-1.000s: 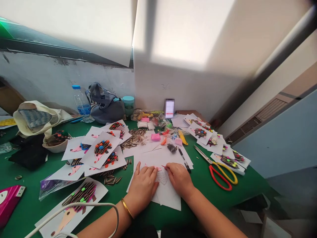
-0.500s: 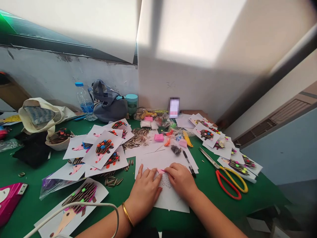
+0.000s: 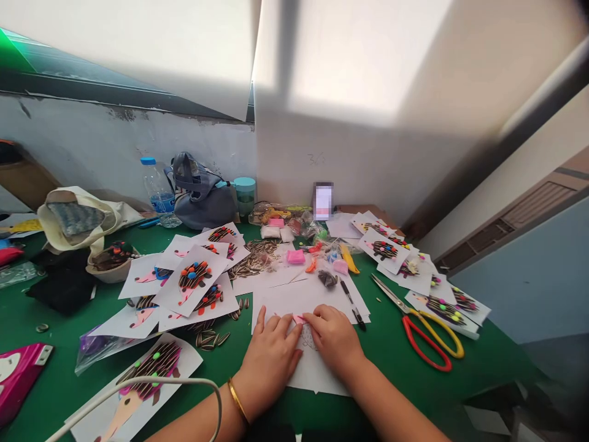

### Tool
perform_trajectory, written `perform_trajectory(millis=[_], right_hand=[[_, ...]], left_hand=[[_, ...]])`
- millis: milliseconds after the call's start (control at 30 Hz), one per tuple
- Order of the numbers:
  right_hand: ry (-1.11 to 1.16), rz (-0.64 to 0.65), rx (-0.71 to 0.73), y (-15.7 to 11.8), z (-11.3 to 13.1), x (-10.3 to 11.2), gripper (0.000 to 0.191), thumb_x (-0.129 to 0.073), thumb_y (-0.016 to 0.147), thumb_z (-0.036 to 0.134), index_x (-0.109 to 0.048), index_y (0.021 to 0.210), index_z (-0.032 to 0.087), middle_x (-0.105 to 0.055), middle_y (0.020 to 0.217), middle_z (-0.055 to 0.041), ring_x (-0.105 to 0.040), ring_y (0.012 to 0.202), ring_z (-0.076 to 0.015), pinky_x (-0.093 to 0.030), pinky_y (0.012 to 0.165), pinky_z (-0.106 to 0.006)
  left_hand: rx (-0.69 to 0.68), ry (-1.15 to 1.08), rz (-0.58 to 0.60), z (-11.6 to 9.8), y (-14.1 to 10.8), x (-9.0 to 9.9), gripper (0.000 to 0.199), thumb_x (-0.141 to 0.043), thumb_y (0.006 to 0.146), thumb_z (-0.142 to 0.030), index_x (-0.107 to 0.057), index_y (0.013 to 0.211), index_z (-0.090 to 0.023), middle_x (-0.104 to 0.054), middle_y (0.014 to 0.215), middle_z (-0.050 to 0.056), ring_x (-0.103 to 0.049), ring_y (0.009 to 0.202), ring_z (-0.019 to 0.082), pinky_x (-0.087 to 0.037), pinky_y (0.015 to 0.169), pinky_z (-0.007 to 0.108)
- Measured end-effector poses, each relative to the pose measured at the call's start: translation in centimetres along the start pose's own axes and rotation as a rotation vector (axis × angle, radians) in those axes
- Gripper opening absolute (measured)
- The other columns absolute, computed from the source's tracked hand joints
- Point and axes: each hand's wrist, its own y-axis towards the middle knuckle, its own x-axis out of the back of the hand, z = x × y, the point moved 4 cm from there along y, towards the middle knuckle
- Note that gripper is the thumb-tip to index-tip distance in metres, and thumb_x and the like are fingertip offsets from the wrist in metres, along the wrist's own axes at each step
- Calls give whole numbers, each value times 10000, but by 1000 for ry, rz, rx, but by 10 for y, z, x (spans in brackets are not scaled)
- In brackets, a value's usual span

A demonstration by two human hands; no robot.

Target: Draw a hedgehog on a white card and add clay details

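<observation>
At the near left, a pale cable (image 3: 184,380) loops over a hedgehog card (image 3: 138,423) on the green table (image 3: 391,362). The left hand (image 3: 271,350) lies open and flat on white paper (image 3: 317,374), fingers spread. The right hand (image 3: 335,337) is curled, its fingertips touching a small piece of pink clay (image 3: 298,318)—whether they pinch or only press it, I cannot tell. The clay lies on the paper, between the two hands' fingertips and just beyond a pencil-like drawing (image 3: 309,339).

To the right are red-and-yellow scissors (image 3: 414,319); farther in, a black pen (image 3: 351,302) rests on paper. Beyond the hands sits a bright pink block (image 3: 295,256), with striped seeds (image 3: 253,258) to its left.

At the far left stands a bottle (image 3: 156,184) with a blue label, too small to read. The far phone (image 3: 323,202) has a blurred screen. Behind it, the pale panel (image 3: 368,172) bears faint handwriting—"36", then an unclear mark.
</observation>
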Motion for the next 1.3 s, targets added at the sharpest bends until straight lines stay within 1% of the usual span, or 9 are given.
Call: perform_trajectory(millis=[167, 333, 500, 567, 767, 1000, 1133, 1200, 1300], right_hand=[[21, -20, 19, -3, 2, -5, 307, -558, 839, 88, -715, 1027, 273, -607, 833, -25, -535, 753, -165, -360, 682, -284], [106, -126, 0, -6, -4, -3, 323, -510, 864, 86, -704, 1081, 225, -603, 854, -51, -546, 809, -178, -393, 731, -290], [58, -92, 24, -7, -1, -6, 305, -555, 822, 84, -723, 1019, 244, -607, 817, -37, -547, 786, -179, -390, 704, -292], [51, -101, 28, -8, 0, -6, 310, -557, 812, 81, -726, 1015, 244, -607, 809, -36, -548, 779, -180, -397, 699, -293], [186, -188, -51, -8, -9, 0, 320, -491, 873, 100, -721, 1069, 205, -608, 845, -59, -569, 798, -181, -462, 723, -294], [269, -169, -88, -6, -14, 0, 319, -468, 904, 128, -700, 1104, 216, -622, 894, -62, -599, 815, -179, -502, 749, -297], [271, -156, -97, -6, -15, -2, 315, -466, 907, 131, -692, 1105, 226, -632, 907, -55, -614, 812, -173, -511, 738, -286], [269, -151, -100, -5, -16, -3, 313, -468, 907, 130, -689, 1107, 225, -635, 914, -54, -618, 813, -169, -514, 739, -282], [273, -148, -97, -5, -16, -2, 311, -469, 905, 124, -688, 1104, 221, -635, 914, -54, -622, 814, -167, -518, 733, -278]], left_hand=[[-1, 7, -1, 2, -1, -2, 424, -594, 872, -346, -560, 1283, -250, -597, 1269, 74, -549, 1113, 273, -246, 1127, 597], [-13, 5, 6, 0, -2, -3, 408, -571, 889, -356, -561, 1283, -252, -586, 1288, 80, -541, 1133, 276, -229, 1132, 602], [-5, 11, 2, -2, -2, 1, 391, -569, 890, -347, -573, 1266, -241, -590, 1279, 83, -535, 1143, 280, -222, 1138, 598], [-7, 12, 5, -3, -2, 3, 385, -571, 889, -345, -577, 1258, -238, -592, 1272, 82, -536, 1137, 278, -220, 1141, 595], [-6, -1, 13, -3, -1, 2, 386, -593, 875, -329, -580, 1250, -238, -595, 1256, 84, -536, 1131, 280, -249, 1132, 591], [-29, -35, 18, -4, -1, 0, 442, -641, 842, -317, -571, 1264, -208, -581, 1279, 106, -527, 1166, 284, -281, 1142, 541], [-48, -41, 31, -4, -4, 1, 431, -634, 850, -292, -567, 1275, -257, -561, 1335, 116, -521, 1216, 289, -314, 1121, 541], [-67, -37, 38, -6, -7, 3, 381, -624, 861, -341, -596, 1236, -282, -540, 1374, 121, -496, 1262, 308, -285, 1121, 580], [-102, -15, 67, -10, -11, 4, 409, -626, 852, -435, -609, 1226, -270, -495, 1429, 146, -428, 1337, 337, -235, 1129, 610]])
